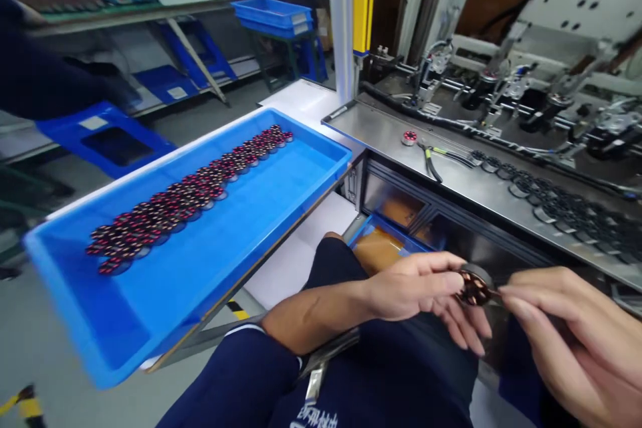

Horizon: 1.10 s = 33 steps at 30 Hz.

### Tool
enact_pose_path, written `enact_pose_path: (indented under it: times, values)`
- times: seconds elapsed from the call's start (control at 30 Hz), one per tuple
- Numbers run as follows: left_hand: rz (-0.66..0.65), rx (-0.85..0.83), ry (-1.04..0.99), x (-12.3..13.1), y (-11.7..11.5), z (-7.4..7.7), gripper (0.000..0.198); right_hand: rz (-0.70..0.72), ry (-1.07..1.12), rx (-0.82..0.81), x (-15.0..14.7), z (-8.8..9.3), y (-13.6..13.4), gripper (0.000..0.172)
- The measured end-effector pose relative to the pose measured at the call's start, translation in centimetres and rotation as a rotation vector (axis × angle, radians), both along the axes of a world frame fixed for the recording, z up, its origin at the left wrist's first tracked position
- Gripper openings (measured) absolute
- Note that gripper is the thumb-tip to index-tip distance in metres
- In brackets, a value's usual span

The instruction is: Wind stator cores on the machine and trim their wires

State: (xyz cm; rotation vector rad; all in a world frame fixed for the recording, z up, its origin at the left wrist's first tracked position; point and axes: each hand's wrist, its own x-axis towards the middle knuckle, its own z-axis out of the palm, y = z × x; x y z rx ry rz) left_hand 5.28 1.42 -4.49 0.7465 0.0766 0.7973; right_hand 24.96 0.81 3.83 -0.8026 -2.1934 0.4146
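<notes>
My left hand (426, 291) pinches a small round wound motor stator (474, 285) in front of my lap. My right hand (572, 331) comes in from the right, its fingertips pinched together against the right edge of the same stator; what they grip there is too small to name. To the left a blue tray (210, 241) holds a long row of several red and copper stators (185, 194).
A steel machine bench (451, 174) carries pliers (431, 160), one red stator (410, 138) and a line of several black rings (552, 197). Fixtures and cables stand behind. Blue bins (273, 13) and another person's dark sleeve (45, 80) are at far left.
</notes>
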Motion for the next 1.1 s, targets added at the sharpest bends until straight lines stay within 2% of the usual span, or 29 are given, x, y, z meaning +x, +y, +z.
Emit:
enact_pose_path:
  times: [0.07,0.13,0.2,0.23,0.27,0.3,0.4,0.43,0.47,0.5,0.6,0.7,0.77,0.87,0.97,1.03,1.1]
  values:
    - [0.243,-0.042,-0.031,0.1,-0.5,0.4,0.043,-0.098,-0.059,0.08,-1.2,0.7,-0.3,0.016]
    - [0.397,-0.061,-0.079,0.2,-0.8,0.9,0.051,-0.157,-0.02,0.1,-1.9,0.8,-0.1,0.012]
    - [0.443,-0.099,-0.126,0.2,-0.6,1.2,0.055,-0.123,0.044,0.034,-2.1,0.7,0.3,0.013]
    - [0.426,-0.131,-0.127,0.3,-0.3,1.2,0.054,-0.073,0.069,-0.004,-2.2,0.6,0.5,0.013]
    - [0.364,-0.161,-0.11,0.3,0.0,1.0,0.052,-0.018,0.091,-0.037,-2.1,0.5,0.6,0.014]
    - [0.242,-0.175,-0.078,0.2,0.4,0.9,0.055,0.031,0.109,-0.057,-2.0,0.4,0.8,0.016]
    - [-0.308,-0.115,0.05,0.0,1.4,0.2,0.074,0.121,0.133,-0.07,-1.6,0.3,1.1,0.02]
    - [-0.413,-0.086,0.077,-0.2,1.5,0.1,0.073,0.127,0.134,-0.069,-1.4,0.3,1.1,0.022]
    - [-0.431,-0.071,0.092,-0.3,1.5,0.1,0.067,0.123,0.133,-0.068,-1.3,0.3,1.1,0.022]
    - [-0.375,-0.072,0.098,-0.4,1.4,0.1,0.059,0.112,0.13,-0.069,-1.3,0.4,1.0,0.021]
    - [-0.039,-0.11,0.081,-0.3,0.5,0.7,0.042,0.034,0.133,-0.068,-1.3,0.3,0.6,0.017]
    - [0.301,-0.089,0.051,0.0,-0.3,1.2,0.041,-0.067,0.155,-0.071,-1.5,0.2,0.4,0.014]
    - [0.465,-0.041,0.027,0.0,-0.5,1.2,0.042,-0.105,0.179,-0.087,-1.7,0.0,0.4,0.014]
    - [0.573,0.028,0.066,-0.1,-0.4,0.9,0.048,-0.077,0.231,-0.114,-1.9,-0.2,0.6,0.015]
    - [0.551,0.125,0.197,-0.2,-0.3,0.7,0.055,-0.017,0.279,-0.11,-2.0,-0.3,0.9,0.015]
    - [0.547,0.174,0.254,-0.1,-0.4,0.6,0.049,-0.003,0.303,-0.098,-2.0,-0.4,1.0,0.014]
    - [0.598,0.211,0.276,0.0,-0.4,0.4,0.036,-0.022,0.319,-0.093,-2.1,-0.5,0.9,0.014]
